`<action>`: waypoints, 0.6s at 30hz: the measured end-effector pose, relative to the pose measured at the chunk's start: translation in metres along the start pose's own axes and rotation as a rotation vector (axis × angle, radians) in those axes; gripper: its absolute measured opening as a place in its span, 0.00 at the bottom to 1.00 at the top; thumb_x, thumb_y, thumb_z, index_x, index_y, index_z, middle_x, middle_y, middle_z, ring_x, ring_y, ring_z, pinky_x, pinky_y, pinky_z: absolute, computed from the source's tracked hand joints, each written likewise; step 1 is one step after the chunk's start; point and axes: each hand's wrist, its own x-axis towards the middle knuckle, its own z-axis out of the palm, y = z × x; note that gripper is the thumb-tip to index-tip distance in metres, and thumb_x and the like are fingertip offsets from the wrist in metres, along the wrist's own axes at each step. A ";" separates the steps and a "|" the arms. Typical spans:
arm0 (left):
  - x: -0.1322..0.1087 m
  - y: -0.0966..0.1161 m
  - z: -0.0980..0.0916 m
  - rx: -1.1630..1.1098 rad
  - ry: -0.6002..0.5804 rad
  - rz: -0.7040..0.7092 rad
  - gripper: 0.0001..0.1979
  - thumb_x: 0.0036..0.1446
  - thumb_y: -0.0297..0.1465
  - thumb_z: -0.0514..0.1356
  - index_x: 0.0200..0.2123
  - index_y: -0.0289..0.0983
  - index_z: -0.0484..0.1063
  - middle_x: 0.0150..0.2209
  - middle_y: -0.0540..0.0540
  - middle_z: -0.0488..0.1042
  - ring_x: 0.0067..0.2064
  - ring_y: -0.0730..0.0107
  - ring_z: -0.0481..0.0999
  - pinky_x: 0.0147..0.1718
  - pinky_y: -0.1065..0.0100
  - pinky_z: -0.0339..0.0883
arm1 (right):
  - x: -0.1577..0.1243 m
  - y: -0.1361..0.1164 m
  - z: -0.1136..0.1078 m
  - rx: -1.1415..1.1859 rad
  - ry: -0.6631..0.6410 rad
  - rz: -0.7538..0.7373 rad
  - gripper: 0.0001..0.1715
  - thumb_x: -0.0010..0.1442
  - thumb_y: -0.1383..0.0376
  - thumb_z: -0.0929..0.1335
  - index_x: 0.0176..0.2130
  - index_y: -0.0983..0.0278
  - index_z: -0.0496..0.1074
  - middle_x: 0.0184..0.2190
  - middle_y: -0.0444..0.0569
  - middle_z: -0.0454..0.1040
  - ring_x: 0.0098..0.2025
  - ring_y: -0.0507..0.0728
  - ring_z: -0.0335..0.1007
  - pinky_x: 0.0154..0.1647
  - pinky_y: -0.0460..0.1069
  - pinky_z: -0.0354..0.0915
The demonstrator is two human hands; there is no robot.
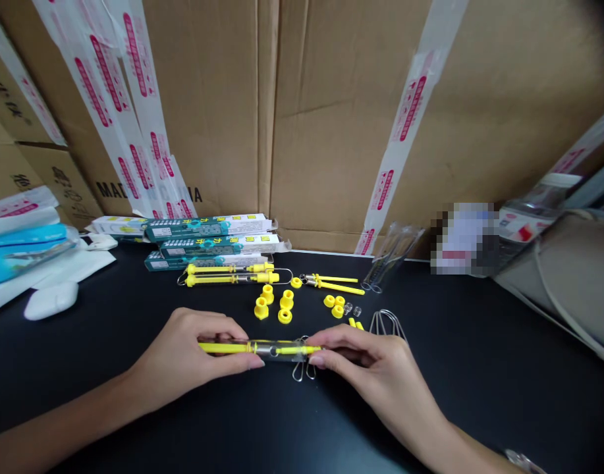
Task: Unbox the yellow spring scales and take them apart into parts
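My left hand (207, 345) is closed around a clear tube (284, 357) of a tubular spring scale, lying level in front of me. Inside it I see a yellow rod (222, 347), a metal spring and a thinner yellow stick (296, 350). My right hand (358, 359) pinches the tube's right end, where the stick's tip shows between thumb and finger. Just behind and below that end lie small wire hooks (298, 372). Beyond the hands stand yellow plastic caps (261, 308) and a yellow ring (284, 316).
Two assembled yellow spring scales (227, 279) lie before stacked green-and-white boxes (207, 227). To their right are yellow rods with springs (338, 286), clear tubes (393, 253), small yellow caps (338, 311) and wire loops (388, 322). A white case (51, 301) sits left; a bottle (529, 210) and bag stand right.
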 end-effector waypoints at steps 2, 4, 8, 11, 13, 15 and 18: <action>0.000 -0.001 0.000 0.009 0.017 0.005 0.11 0.54 0.42 0.68 0.28 0.40 0.81 0.23 0.52 0.78 0.21 0.76 0.69 0.19 0.75 0.56 | 0.000 -0.001 -0.002 -0.077 0.020 -0.050 0.06 0.59 0.58 0.75 0.35 0.56 0.83 0.31 0.41 0.85 0.31 0.55 0.81 0.35 0.45 0.75; 0.000 -0.002 0.001 0.011 0.034 0.018 0.12 0.54 0.42 0.68 0.28 0.40 0.81 0.23 0.52 0.77 0.20 0.76 0.68 0.18 0.75 0.55 | 0.000 -0.002 -0.004 -0.134 0.042 -0.110 0.05 0.60 0.58 0.74 0.36 0.55 0.83 0.31 0.41 0.85 0.30 0.55 0.81 0.36 0.46 0.75; 0.000 -0.003 0.001 0.015 0.046 0.009 0.13 0.55 0.43 0.66 0.27 0.40 0.81 0.21 0.52 0.76 0.19 0.75 0.67 0.18 0.74 0.54 | 0.002 -0.005 -0.013 -0.211 0.111 -0.213 0.06 0.63 0.60 0.72 0.37 0.54 0.83 0.34 0.42 0.84 0.33 0.56 0.80 0.39 0.47 0.74; 0.000 -0.003 0.000 0.029 0.035 -0.030 0.13 0.55 0.43 0.66 0.26 0.40 0.81 0.20 0.53 0.74 0.19 0.75 0.65 0.18 0.74 0.52 | 0.007 -0.005 -0.026 -0.272 0.183 -0.240 0.09 0.65 0.59 0.70 0.39 0.55 0.83 0.37 0.45 0.84 0.37 0.57 0.80 0.40 0.49 0.74; 0.000 -0.003 0.000 0.034 0.021 -0.049 0.14 0.56 0.44 0.65 0.26 0.40 0.80 0.19 0.53 0.73 0.19 0.75 0.64 0.18 0.73 0.51 | 0.013 -0.002 -0.038 -0.312 0.225 -0.218 0.11 0.66 0.58 0.69 0.42 0.56 0.82 0.40 0.48 0.84 0.40 0.59 0.80 0.41 0.51 0.75; 0.000 -0.003 0.000 0.035 0.018 -0.052 0.15 0.56 0.44 0.65 0.26 0.40 0.80 0.19 0.52 0.73 0.19 0.75 0.63 0.18 0.73 0.51 | 0.020 0.003 -0.049 -0.315 0.257 -0.187 0.13 0.64 0.58 0.69 0.46 0.58 0.79 0.43 0.49 0.83 0.43 0.61 0.81 0.46 0.53 0.75; 0.000 -0.003 0.000 0.048 0.028 -0.045 0.16 0.56 0.45 0.64 0.26 0.40 0.80 0.19 0.52 0.72 0.19 0.75 0.63 0.18 0.73 0.50 | 0.028 0.009 -0.064 -0.277 0.245 -0.140 0.18 0.62 0.58 0.70 0.51 0.59 0.75 0.44 0.49 0.83 0.46 0.61 0.81 0.51 0.54 0.74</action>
